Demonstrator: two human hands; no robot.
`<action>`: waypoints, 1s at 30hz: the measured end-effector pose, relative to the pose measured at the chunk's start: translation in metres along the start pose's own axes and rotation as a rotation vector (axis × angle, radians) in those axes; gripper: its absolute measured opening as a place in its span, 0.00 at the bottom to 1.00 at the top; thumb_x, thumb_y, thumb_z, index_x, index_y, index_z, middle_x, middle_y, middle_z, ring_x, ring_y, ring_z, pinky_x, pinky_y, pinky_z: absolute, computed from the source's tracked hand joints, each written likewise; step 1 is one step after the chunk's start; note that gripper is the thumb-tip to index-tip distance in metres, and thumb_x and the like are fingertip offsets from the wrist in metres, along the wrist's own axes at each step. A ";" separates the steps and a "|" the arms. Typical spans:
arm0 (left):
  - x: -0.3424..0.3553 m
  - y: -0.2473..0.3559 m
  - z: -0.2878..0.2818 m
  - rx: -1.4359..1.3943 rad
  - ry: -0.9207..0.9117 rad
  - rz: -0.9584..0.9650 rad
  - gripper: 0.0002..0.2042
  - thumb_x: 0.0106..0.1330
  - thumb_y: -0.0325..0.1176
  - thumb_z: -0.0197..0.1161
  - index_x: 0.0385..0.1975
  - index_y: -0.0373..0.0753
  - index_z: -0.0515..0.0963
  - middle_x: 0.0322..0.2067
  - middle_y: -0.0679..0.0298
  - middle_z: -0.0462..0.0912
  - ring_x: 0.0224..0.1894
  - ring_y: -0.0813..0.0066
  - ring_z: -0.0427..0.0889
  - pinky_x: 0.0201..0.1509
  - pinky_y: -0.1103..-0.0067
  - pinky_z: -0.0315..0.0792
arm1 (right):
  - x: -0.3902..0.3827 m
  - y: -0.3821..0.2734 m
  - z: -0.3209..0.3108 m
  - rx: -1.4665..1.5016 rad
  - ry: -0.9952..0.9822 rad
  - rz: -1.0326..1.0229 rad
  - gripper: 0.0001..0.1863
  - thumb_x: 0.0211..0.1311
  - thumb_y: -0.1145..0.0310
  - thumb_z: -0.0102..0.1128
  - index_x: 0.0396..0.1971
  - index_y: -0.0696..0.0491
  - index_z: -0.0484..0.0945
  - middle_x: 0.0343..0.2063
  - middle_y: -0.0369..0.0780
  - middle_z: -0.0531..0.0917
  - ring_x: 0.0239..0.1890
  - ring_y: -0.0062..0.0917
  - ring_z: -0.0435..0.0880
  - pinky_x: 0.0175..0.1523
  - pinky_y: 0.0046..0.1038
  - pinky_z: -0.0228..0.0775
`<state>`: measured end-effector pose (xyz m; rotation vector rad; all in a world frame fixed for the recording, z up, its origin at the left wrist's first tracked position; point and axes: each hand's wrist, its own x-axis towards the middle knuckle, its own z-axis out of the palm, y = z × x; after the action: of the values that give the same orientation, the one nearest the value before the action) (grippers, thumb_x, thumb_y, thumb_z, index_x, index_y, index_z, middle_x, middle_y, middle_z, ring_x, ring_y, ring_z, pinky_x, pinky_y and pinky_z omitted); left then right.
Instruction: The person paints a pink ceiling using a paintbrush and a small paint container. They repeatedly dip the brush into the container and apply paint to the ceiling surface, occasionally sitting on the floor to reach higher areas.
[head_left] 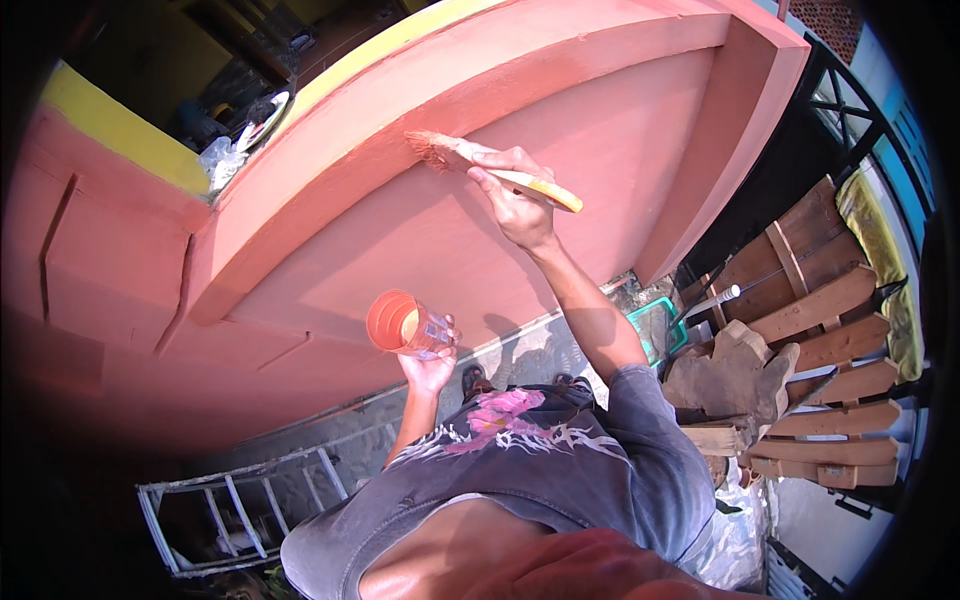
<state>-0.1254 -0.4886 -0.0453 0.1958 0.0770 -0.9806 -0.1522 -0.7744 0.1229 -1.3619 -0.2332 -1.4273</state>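
The right arm reaches forward and up from the shoulder, elbow nearly straight, forearm slanting leftward toward the upper edge of the pink wall (500, 290). Its right hand (520, 208) is closed around the handle of 1 flat brush (545, 190), thumb on the near side, fingers along the far side. The yellowish handle end points right and the paint-coated bristles point left, appearing to touch the raised band (340, 185) along the wall's upper edge, near the middle of its length.

The left arm is held lower, in front of the waist. The left hand (430, 368) is gripping 1 plastic cup (385, 322) from its right side and below; the cup is tilted, its mouth turned left, with orange on the inner wall and a paler patch inside. It is held clear of the wall's face.

2 sandalled feet (474, 380) stand on the ground near the wall's bottom edge. Also on view: 1 ladder (236, 518) beyond the wall's lower left, 1 green tray (650, 350) by its lower right corner, and 1 white plastic bag (220, 165) at its upper left edge. Wooden slats (840, 345) at right overlap too much to count; 1 yellow cloth (880, 270) hangs beyond them.
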 end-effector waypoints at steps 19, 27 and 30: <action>-0.023 0.022 -0.001 -0.011 0.039 -0.007 0.29 0.64 0.56 0.60 0.59 0.44 0.72 0.53 0.50 0.71 0.48 0.56 0.75 0.32 0.76 0.78 | -0.057 0.000 0.075 -0.369 -0.149 -0.379 0.12 0.55 0.79 0.67 0.40 0.55 0.82 0.49 0.55 0.84 0.52 0.49 0.85 0.57 0.41 0.80; -0.031 0.015 -0.004 -0.060 -0.023 -0.004 0.27 0.67 0.56 0.55 0.60 0.46 0.72 0.54 0.47 0.73 0.49 0.51 0.75 0.34 0.73 0.78 | 0.002 0.024 -0.011 -0.116 0.455 -0.106 0.08 0.62 0.83 0.65 0.40 0.61 0.78 0.39 0.44 0.82 0.41 0.28 0.84 0.49 0.28 0.79; -0.036 0.016 -0.012 -0.032 -0.010 0.035 0.28 0.66 0.57 0.57 0.60 0.45 0.72 0.54 0.49 0.72 0.49 0.54 0.75 0.33 0.75 0.78 | -0.007 0.021 -0.008 -0.562 0.506 -0.367 0.10 0.62 0.85 0.62 0.41 0.60 0.76 0.50 0.57 0.82 0.54 0.49 0.83 0.52 0.39 0.83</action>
<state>-0.1322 -0.4482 -0.0497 0.1622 0.0795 -0.9453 -0.1426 -0.7842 0.1043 -1.3765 0.2882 -2.2082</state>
